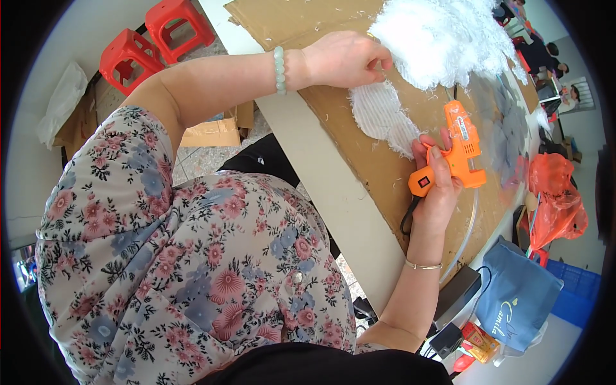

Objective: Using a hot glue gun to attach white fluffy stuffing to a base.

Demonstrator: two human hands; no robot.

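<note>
My right hand (439,192) is wrapped round an orange hot glue gun (463,138), its nozzle toward the far side of the table. A long translucent glue stick (474,221) trails from the gun's rear end, and a black cord hangs below the handle. Beyond it, my left hand (346,59) has its fingers curled in a pinch; whatever they hold is too small to make out. Just below those fingertips a flat, ribbed white fabric piece (383,115) with frayed edges lies on brown cardboard (366,160). Fluffy white stringy material (443,42) is heaped beside my left hand.
The cardboard covers a white table (321,167). Grey round pieces (507,138) lie along its far right. Beyond are a red plastic bag (555,199), a blue bag (520,295) and a black box (457,295). Two red stools (179,29) stand at upper left; people sit far off at upper right.
</note>
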